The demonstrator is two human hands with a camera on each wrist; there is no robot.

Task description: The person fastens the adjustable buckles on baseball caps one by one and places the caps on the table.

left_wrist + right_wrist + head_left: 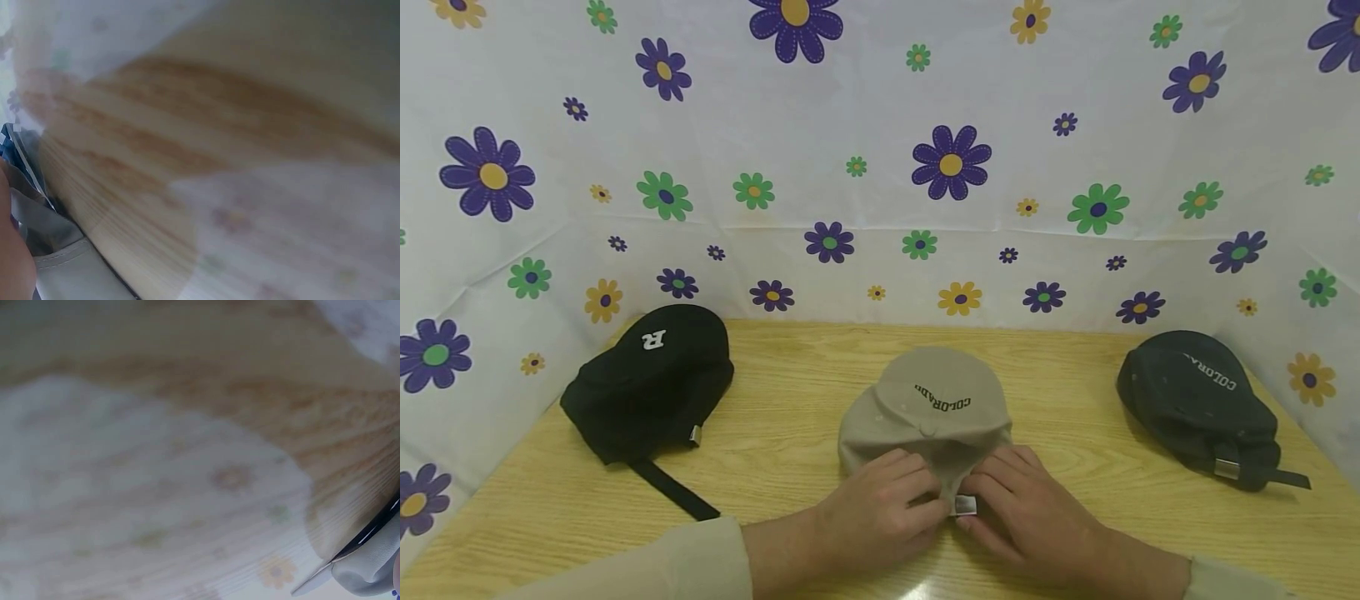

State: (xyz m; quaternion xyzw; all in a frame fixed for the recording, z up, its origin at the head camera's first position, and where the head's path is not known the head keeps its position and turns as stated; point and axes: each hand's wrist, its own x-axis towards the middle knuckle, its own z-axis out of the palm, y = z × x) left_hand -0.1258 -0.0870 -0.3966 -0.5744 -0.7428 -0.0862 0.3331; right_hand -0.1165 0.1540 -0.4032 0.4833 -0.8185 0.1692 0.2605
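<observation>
A beige baseball cap lettered COLORADO lies at the middle of the table, its back strap side toward me in the head view. At its near edge sits a silver buckle between my hands. My left hand pinches the cap's strap end just left of the buckle, fingers curled. On the other side, my right hand grips the strap edge beside the buckle. Only a strip of pale cap fabric and a sliver of hand show in the left wrist view. The right wrist view catches a fabric fold at its corner.
On the left lies a black cap with a white R, its strap hanging loose. A dark COLORADO cap lies at the right, its strap through a buckle. Behind the wooden table hangs a flowered cloth.
</observation>
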